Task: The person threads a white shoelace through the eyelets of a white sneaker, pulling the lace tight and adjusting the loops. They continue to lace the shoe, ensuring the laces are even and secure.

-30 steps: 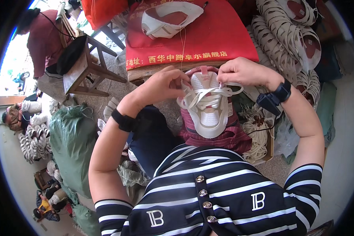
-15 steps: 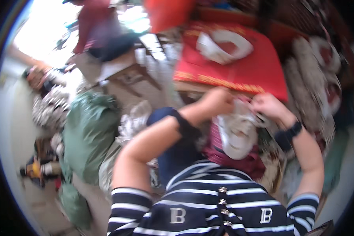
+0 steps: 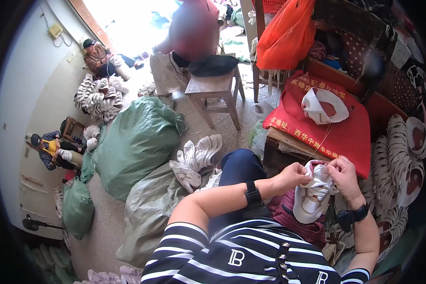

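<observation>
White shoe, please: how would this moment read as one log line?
white shoe: over maroon cloth | left hand: at its left side | right hand: at its right side | white upper: on red cloth

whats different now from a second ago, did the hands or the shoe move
The view swung left, so the white lace-up mesh shoe, left hand and right hand appear farther right and lower. The hands seem closer together. No hold was visibly gained or lost: both stay at the shoe's tongue end. The shoe stays on the maroon cloth, the curved white shoe upper on the red printed cloth.
</observation>
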`<state>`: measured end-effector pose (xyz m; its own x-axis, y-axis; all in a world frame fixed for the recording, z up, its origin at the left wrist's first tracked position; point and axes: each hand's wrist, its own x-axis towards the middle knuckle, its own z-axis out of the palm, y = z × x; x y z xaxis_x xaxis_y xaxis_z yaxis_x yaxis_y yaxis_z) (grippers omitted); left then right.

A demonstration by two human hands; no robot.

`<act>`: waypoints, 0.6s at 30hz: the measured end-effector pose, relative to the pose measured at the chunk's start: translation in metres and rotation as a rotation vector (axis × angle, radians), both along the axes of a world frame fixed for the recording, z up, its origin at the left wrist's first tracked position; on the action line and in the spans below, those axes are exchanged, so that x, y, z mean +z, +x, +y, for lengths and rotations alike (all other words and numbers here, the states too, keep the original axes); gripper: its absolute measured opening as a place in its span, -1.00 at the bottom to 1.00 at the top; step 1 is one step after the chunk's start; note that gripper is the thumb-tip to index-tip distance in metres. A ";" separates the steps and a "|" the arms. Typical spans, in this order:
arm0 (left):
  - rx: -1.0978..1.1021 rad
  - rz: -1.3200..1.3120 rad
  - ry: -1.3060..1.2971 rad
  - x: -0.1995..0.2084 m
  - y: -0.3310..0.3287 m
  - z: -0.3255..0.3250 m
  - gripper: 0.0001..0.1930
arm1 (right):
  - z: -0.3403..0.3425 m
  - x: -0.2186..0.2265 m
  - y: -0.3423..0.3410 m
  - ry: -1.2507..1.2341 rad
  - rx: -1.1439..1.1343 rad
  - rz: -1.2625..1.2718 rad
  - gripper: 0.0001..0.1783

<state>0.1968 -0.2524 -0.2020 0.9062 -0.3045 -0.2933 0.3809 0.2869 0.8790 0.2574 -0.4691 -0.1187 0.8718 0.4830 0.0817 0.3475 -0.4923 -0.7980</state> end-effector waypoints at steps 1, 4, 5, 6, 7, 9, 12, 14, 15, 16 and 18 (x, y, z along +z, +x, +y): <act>0.007 0.043 0.008 0.008 -0.005 0.001 -0.72 | 0.006 0.011 -0.006 -0.021 0.028 -0.089 -0.89; -0.012 0.234 0.004 0.018 -0.013 0.001 -0.75 | 0.024 0.044 -0.025 -0.014 0.216 -0.211 -0.91; 0.011 0.270 -0.047 0.016 -0.016 0.002 -0.76 | 0.035 0.068 -0.035 -0.008 0.323 -0.147 -0.92; 0.015 0.306 -0.098 0.015 -0.017 0.003 -0.76 | 0.036 0.086 -0.038 0.019 0.506 -0.086 -0.94; -0.003 0.332 -0.221 0.000 -0.016 0.002 -0.76 | 0.043 0.101 -0.048 0.206 0.600 0.067 -0.94; -0.037 0.272 -0.240 0.002 -0.017 0.004 -0.79 | 0.049 0.140 -0.063 0.446 0.738 0.299 -0.91; -0.047 0.304 -0.325 0.010 -0.018 0.005 -0.80 | 0.056 0.167 -0.081 0.688 0.967 0.429 -0.79; -0.053 0.407 -0.446 0.014 -0.014 0.005 -0.79 | 0.057 0.173 -0.096 0.843 1.007 0.525 -0.75; -0.059 0.460 -0.504 0.017 -0.013 0.004 -0.78 | 0.056 0.174 -0.104 0.902 0.998 0.559 -0.72; -0.062 0.475 -0.533 0.024 -0.012 0.006 -0.76 | 0.054 0.173 -0.110 0.975 0.983 0.598 -0.75; -0.078 0.523 -0.604 0.034 -0.013 0.006 -0.71 | 0.050 0.170 -0.121 1.117 0.944 0.669 -0.81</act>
